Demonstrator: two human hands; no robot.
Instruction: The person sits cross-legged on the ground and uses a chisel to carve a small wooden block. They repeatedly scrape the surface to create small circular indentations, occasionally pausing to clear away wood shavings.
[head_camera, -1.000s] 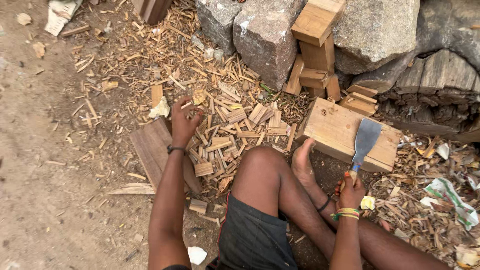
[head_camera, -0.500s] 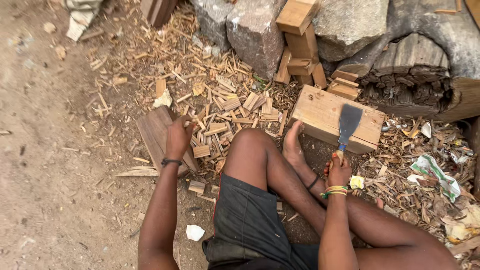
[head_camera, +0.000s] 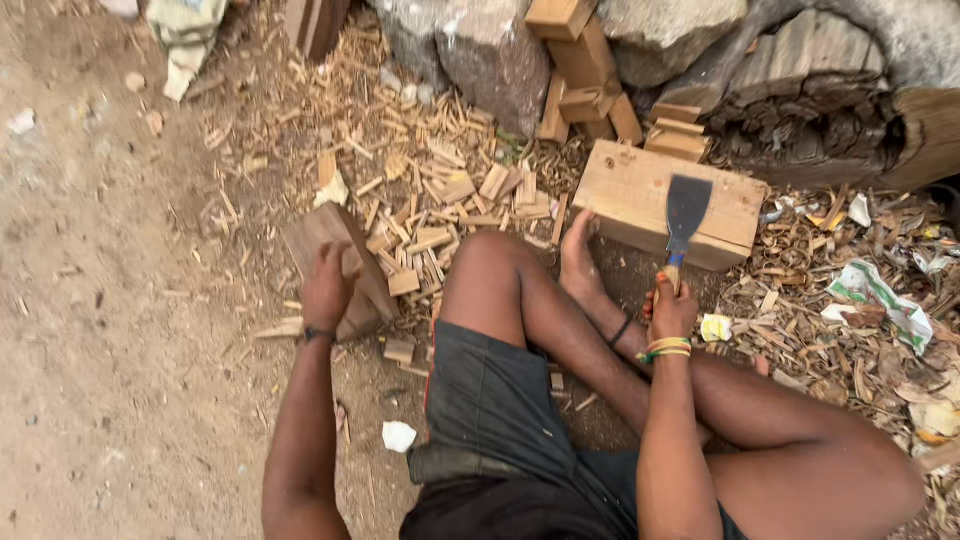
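Plank gripped by L hand at dirt's edge; R hand holds chopper on block.

Grey stones, stacked wood offcuts, crumpled paper, scattered splinters on dirt.

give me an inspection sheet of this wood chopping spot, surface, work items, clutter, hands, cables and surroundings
Surface: bare dirt ground, strewn with chips toward the top and right.
Work items: flat wooden plank on the ground at left; pale wooden block in front of the foot; broad-bladed chopper, blade resting on the block.
Clutter: split wood pieces, bark shavings and paper scraps.
Hands: left hand grips the plank; right hand closed on the chopper handle.
Cables: nothing seen.
Surroundings: large stones, stacked wooden offcuts and a log along the top.
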